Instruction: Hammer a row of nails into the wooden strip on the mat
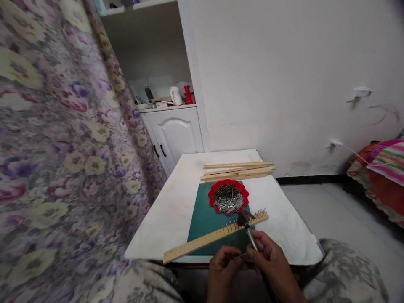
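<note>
My right hand (272, 257) is wrapped round the metal handle of a claw hammer (251, 239). The hammer's dark head lies over a long wooden strip (202, 240) drilled with rows of small holes. Several nails (259, 214) stand upright in the strip's right part; its left part has bare holes. Just left of the hammer handle, my left hand (223, 266) pinches a thin nail (240, 255), whose other end reaches the fingers of my right hand. Behind the strip sits a red scalloped dish (211, 203) heaped with silver and darker nails (229, 201).
A green mat (199, 210) lies under the dish and strip on a table with a white cover (167, 206). More wooden strips (238, 171) lie along the far end. A floral curtain (78, 168) hangs at left; a white cabinet (176, 130) stands behind.
</note>
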Demonstrator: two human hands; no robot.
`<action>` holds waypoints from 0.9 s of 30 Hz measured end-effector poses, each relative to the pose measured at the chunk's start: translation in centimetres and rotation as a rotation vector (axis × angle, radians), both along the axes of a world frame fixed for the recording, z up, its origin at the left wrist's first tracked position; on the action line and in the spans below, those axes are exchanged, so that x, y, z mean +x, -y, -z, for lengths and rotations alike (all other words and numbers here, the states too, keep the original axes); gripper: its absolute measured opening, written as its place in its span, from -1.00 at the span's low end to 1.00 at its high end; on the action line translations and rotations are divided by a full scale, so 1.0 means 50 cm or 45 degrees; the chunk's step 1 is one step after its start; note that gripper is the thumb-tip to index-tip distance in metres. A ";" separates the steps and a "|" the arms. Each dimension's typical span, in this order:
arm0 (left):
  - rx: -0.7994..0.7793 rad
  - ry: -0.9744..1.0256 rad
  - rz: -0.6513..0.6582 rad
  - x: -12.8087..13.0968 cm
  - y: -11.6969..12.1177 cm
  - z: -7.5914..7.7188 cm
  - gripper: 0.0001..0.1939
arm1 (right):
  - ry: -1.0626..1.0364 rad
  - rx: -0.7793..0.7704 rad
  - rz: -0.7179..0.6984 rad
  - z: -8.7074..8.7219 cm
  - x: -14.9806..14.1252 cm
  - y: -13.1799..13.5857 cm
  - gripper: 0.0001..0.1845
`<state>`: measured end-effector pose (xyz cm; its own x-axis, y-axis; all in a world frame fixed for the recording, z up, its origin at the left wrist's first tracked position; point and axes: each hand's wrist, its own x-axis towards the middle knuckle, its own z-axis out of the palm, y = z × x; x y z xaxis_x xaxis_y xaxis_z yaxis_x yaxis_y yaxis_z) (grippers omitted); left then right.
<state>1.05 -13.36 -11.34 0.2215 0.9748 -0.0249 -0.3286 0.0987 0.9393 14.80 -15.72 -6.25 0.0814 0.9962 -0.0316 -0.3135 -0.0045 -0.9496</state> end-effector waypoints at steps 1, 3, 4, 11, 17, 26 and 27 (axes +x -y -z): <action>0.030 -0.012 -0.024 0.002 0.002 0.004 -0.81 | -0.005 -0.004 -0.007 0.001 -0.002 0.000 -0.59; 0.102 -0.061 -0.082 -0.002 0.003 0.002 -0.82 | -0.001 -0.010 -0.021 0.002 -0.004 0.001 -0.61; 0.143 -0.100 -0.123 -0.007 0.000 -0.003 -0.82 | 0.005 -0.010 -0.026 0.002 -0.004 0.002 -0.62; 0.484 -0.714 -0.362 -0.071 -0.070 -0.044 -0.82 | 0.088 -0.024 0.022 -0.007 0.016 0.007 -0.59; 0.611 -1.111 -0.290 -0.071 -0.107 -0.021 -0.82 | 0.090 -0.073 0.028 -0.005 0.020 0.012 -0.57; 0.660 -1.285 -0.240 -0.064 -0.117 -0.020 -0.83 | 0.063 -0.081 0.016 0.003 0.021 0.007 -0.59; 0.658 -1.305 -0.234 -0.064 -0.117 -0.020 -0.83 | 0.060 -0.083 0.013 0.003 0.020 0.007 -0.59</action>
<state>-2.13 -7.52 -10.33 0.1819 0.9365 0.2999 0.6395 -0.3444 0.6873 15.81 -16.09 -6.41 0.0944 0.9913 -0.0923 -0.2685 -0.0639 -0.9611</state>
